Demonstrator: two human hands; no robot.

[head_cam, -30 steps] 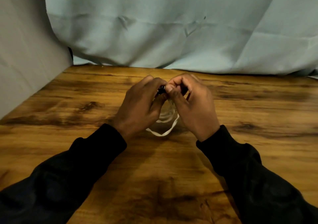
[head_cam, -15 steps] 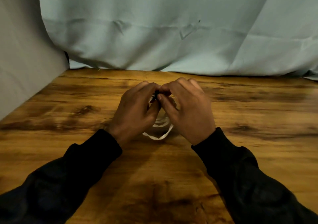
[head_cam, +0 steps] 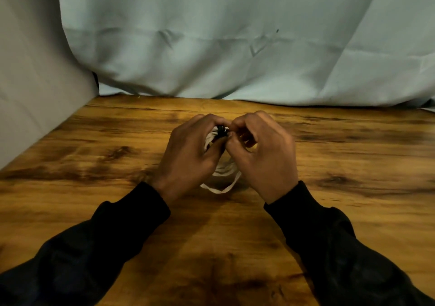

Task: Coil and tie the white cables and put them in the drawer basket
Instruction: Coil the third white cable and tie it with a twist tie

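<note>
Cable [head_cam: 222,172] sits at mid-frame, a white coil bunched between my two hands, its lower loops sagging onto the bench [head_cam: 94,164] just below my palms. My left hand [head_cam: 188,155] has its grip curled round the top of the coil, thumb and fingers pinching the strands together so the loops cannot spring apart. My right hand [head_cam: 263,152] meets it fingertip to fingertip; its grip is curled too, thumb and forefinger pinched on the small black tie [head_cam: 221,131] that shows in the gap between my hands, against the white strands. How far the tie has gone round I cannot tell, as my knuckles hide most of it.

I judge this to be the tying step: the coiling looks done, and I hold the bundle low and close to the bench so the hanging loops rest there and take the weight off the pinch. Both hands crowd the same spot because one must clamp the strands while the other works the tie. One loop strays lower than the others, toward the bottom centre, and could slip free if the clamp eases.

No drawer basket shows anywhere in frame, so stowing is not yet begun. Pale blue cloth [head_cam: 235,46] hangs across the upper frame behind the bench.
</note>
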